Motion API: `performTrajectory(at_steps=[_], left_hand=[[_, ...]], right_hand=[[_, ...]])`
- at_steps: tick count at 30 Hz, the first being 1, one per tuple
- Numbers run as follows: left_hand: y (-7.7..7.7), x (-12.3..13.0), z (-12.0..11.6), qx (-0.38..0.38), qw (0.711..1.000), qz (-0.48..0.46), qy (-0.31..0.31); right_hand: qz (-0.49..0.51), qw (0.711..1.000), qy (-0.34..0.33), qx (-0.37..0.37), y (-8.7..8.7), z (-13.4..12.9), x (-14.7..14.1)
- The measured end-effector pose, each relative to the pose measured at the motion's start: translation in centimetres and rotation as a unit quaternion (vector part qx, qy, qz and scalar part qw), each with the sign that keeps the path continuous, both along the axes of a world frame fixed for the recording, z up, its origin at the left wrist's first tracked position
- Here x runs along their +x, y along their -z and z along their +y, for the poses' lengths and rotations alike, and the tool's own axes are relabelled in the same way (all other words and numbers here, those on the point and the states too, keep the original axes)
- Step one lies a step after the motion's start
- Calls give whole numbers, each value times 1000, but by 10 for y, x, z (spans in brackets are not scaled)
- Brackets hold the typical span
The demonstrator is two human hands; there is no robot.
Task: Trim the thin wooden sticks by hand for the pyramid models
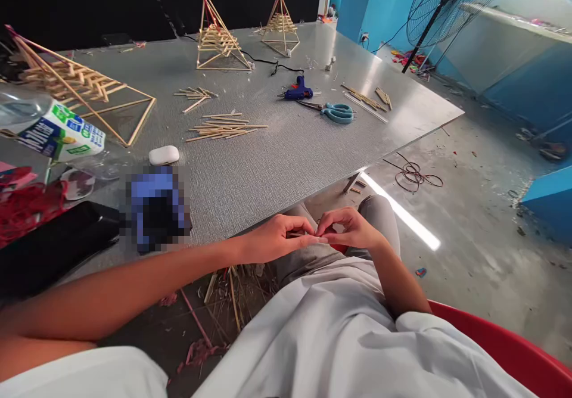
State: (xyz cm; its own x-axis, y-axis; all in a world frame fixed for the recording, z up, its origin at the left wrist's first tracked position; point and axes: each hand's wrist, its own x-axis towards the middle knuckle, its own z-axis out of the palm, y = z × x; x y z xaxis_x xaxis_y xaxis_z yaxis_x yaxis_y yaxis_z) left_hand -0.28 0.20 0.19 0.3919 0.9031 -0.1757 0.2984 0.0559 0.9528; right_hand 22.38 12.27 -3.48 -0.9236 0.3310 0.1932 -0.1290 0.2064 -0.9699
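Note:
Over my lap, past the table's near edge, both hands meet fingertip to fingertip. My left hand (281, 237) is closed in a pinch, and a thin, dark sliver shows between its thumb and fingers, too small to name. My right hand (351, 228) pinches at the same spot; what its fingertips hold is hidden. On the grey table (250, 183) lie a bundle of thin wooden sticks (218, 130) and a smaller stick pile (194, 95). Blue-handled scissors (337, 113) rest beside a blue glue gun (298, 89). More sticks (364, 97) lie to their right.
Three stick pyramids stand along the back: one at left (84, 88), a middle one (218, 40) and a far one (280, 25). A plastic bottle (58, 127), white case (164, 155) and black phone (58, 243) lie at left. A fan (447, 11) stands at right.

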Motion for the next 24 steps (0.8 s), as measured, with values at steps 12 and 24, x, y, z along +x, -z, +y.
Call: performTrajectory(at_steps=[12, 24], left_hand=[[4, 3, -6, 21, 998, -8, 56], [-5, 1, -2, -13, 999, 15, 37]], right_hand=[[22, 996, -85, -3, 11, -7, -7], [8, 991, 2, 133, 3, -12, 1]])
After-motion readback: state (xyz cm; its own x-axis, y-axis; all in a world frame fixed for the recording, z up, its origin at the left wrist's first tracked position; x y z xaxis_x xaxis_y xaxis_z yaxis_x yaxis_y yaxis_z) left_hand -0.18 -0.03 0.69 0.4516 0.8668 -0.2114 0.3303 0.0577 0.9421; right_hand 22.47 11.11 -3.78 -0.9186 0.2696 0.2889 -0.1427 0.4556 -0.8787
